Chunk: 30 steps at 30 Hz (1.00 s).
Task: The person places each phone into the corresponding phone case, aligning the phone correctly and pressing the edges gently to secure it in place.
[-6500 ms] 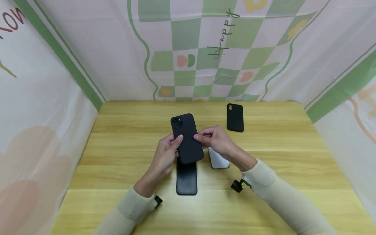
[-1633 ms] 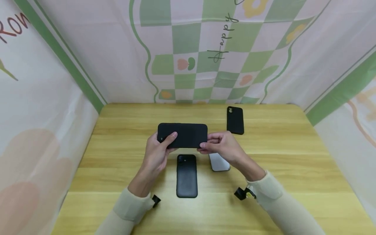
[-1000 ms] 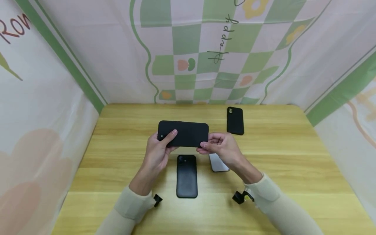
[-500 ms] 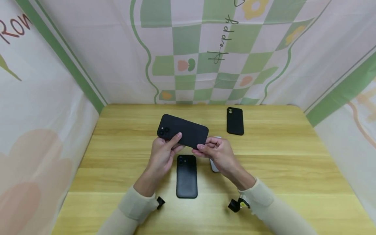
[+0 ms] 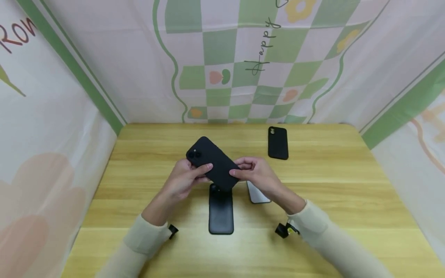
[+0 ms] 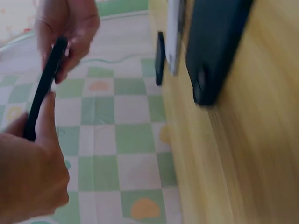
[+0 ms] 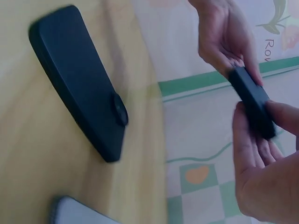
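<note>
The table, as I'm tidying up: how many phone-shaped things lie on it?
3: a black one near the centre, a pale one partly hidden by the right hand, and a black case at back right. Others could be hidden.

Left hand (image 5: pixel 183 178), right hand (image 5: pixel 256 172) — both gripping

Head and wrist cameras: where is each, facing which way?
Head: on the head, facing forward and down at the table; left hand, right hand and sleeves show.
Left wrist: on that wrist, facing the held phone; both hands show.
Right wrist: on that wrist, facing the phone too; both hands show.
Both wrist views share the phone.
</note>
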Tool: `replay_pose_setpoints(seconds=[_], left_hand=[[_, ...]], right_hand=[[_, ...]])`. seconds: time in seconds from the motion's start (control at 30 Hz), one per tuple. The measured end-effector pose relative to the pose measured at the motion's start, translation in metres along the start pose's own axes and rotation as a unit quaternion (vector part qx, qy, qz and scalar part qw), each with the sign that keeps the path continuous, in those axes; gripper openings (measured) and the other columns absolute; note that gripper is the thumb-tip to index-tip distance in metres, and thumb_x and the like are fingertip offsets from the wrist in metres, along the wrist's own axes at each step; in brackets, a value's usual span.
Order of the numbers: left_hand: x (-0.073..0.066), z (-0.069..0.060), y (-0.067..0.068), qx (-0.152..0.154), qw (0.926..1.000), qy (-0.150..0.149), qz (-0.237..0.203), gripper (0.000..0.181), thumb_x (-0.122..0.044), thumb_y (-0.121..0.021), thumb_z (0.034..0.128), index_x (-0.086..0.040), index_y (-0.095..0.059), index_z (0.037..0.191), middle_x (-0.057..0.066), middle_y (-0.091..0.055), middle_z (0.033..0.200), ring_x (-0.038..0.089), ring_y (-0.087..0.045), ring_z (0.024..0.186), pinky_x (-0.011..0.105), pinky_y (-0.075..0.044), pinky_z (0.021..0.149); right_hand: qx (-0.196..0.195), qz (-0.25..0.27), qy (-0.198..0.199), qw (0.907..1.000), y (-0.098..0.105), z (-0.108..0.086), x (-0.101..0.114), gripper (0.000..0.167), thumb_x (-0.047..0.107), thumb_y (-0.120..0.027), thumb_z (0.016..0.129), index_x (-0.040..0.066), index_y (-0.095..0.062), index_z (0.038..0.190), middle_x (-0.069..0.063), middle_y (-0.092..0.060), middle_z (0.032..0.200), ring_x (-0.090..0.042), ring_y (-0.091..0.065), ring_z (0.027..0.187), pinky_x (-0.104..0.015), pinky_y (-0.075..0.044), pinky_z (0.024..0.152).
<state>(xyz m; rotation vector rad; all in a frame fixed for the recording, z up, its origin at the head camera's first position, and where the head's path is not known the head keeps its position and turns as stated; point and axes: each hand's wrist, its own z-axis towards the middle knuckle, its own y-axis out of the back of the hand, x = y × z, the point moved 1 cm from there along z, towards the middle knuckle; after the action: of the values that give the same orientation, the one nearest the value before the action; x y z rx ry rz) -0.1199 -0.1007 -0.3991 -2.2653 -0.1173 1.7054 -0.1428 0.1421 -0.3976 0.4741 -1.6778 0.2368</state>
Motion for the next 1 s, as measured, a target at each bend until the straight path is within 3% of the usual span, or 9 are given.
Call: replay_pose_setpoints(seconds=[0.17,0.37,0.47,0.6,0.73,0.83,1.0], left_hand=[[-0.009,0.01,0.016,0.07,0.9934,0.024,0.087,0.038,-0.001,-0.067,0.1023,0.011,-0.056,0.137,0.016,-0.076,0.113,0.019,-0.077,0.092,0.033,-0.065,0.082],[-0.021,0.028,0.037,0.118,0.9824,0.065,0.129,0.042,-0.002,-0.066,0.1037,0.011,-0.053,0.141,0.018,-0.075,0.118,0.023,-0.078,0.098,0.036,-0.064,0.086],[-0.023,0.038,0.049,0.116,0.9817,0.082,0.127,0.043,-0.001,-0.063,0.105,0.013,-0.05,0.144,0.018,-0.075,0.119,0.022,-0.077,0.1,0.035,-0.064,0.086],[-0.02,0.05,0.066,0.085,0.982,0.097,0.138,0.042,-0.001,-0.063,0.1052,0.017,-0.049,0.141,0.016,-0.078,0.112,0.019,-0.077,0.096,0.033,-0.064,0.085],[-0.017,0.057,0.083,0.061,0.9796,0.11,0.156,0.043,-0.003,-0.064,0.1051,0.018,-0.05,0.14,0.021,-0.076,0.116,0.017,-0.077,0.095,0.032,-0.064,0.086],[-0.014,0.06,0.093,0.061,0.9766,0.123,0.166,0.045,-0.003,-0.064,0.1054,0.018,-0.049,0.142,0.024,-0.074,0.123,0.018,-0.077,0.097,0.033,-0.063,0.087],[-0.006,0.061,0.105,0.065,0.9702,0.146,0.182,0.046,-0.004,-0.064,0.1053,0.017,-0.049,0.143,0.02,-0.076,0.118,0.019,-0.077,0.097,0.033,-0.063,0.088]], right_hand=[[0.039,-0.082,-0.02,0.9957,0.0,0.012,0.003,0.031,0.015,-0.083,0.092,0.0,-0.075,0.119,-0.004,-0.078,0.094,-0.014,-0.072,0.086,-0.03,-0.061,0.08],[0.091,-0.074,-0.04,0.9923,-0.014,0.033,0.0,0.022,0.006,-0.079,0.094,-0.001,-0.073,0.113,-0.004,-0.077,0.089,-0.013,-0.072,0.083,-0.04,-0.064,0.083],[0.093,-0.04,-0.065,0.9928,-0.023,0.046,-0.004,0.022,0.002,-0.079,0.093,-0.002,-0.073,0.114,-0.006,-0.078,0.089,-0.017,-0.076,0.086,-0.038,-0.065,0.081],[0.087,-0.014,-0.094,0.9916,-0.038,0.063,-0.012,0.021,0.0,-0.081,0.092,-0.004,-0.074,0.111,-0.011,-0.08,0.089,-0.02,-0.079,0.085,-0.034,-0.065,0.077],[0.093,-0.011,-0.109,0.9896,-0.052,0.077,-0.019,0.015,0.0,-0.08,0.092,-0.003,-0.073,0.105,-0.014,-0.08,0.089,-0.019,-0.078,0.075,-0.036,-0.066,0.074],[0.108,0.003,-0.127,0.986,-0.058,0.083,-0.024,0.012,-0.004,-0.077,0.094,-0.004,-0.071,0.104,-0.013,-0.079,0.088,-0.018,-0.076,0.071,-0.036,-0.066,0.073],[0.133,0.007,-0.13,0.9826,-0.065,0.089,-0.033,0.006,-0.007,-0.072,0.096,-0.008,-0.071,0.101,-0.012,-0.077,0.086,-0.017,-0.075,0.07,-0.034,-0.066,0.072]])
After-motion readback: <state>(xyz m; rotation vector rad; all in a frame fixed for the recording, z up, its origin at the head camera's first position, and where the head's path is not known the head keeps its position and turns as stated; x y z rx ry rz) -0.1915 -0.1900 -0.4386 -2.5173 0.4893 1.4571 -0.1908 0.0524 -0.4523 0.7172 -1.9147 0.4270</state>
